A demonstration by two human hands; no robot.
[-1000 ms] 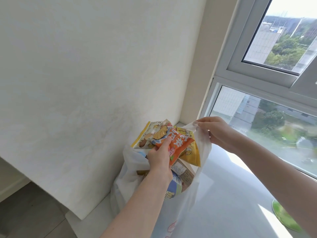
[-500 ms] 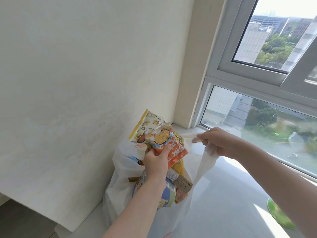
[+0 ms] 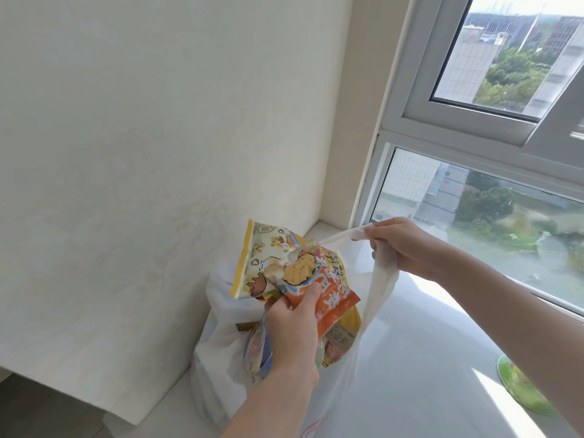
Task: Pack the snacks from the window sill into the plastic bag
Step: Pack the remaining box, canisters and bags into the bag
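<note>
A white plastic bag (image 3: 218,352) is sitting on a pale window sill (image 3: 426,358), tucked into the corner against a cream wall (image 3: 158,153), with its mouth gaping upward. The view is looking down along the person's two bare arms.

The left hand (image 3: 292,330) is reaching in from below. Its fingers are curling round the lower edge of an orange snack packet (image 3: 331,295) and its thumb is pressing on the front. A cream packet with a yellow edge (image 3: 262,257) is fanning out just behind the orange packet on the left, touching it. Whether the same hand is gripping it too cannot be told. Both packets are sticking up above the bag's mouth.

The right hand (image 3: 407,248) is closing round a bag handle (image 3: 344,236), holding it taut up and to the right, in front of the window (image 3: 474,216). More packets (image 3: 256,349) are lying inside the bag beneath the left hand.

A green thing (image 3: 518,390) is lying on the sill at the right, well apart from the bag.
</note>
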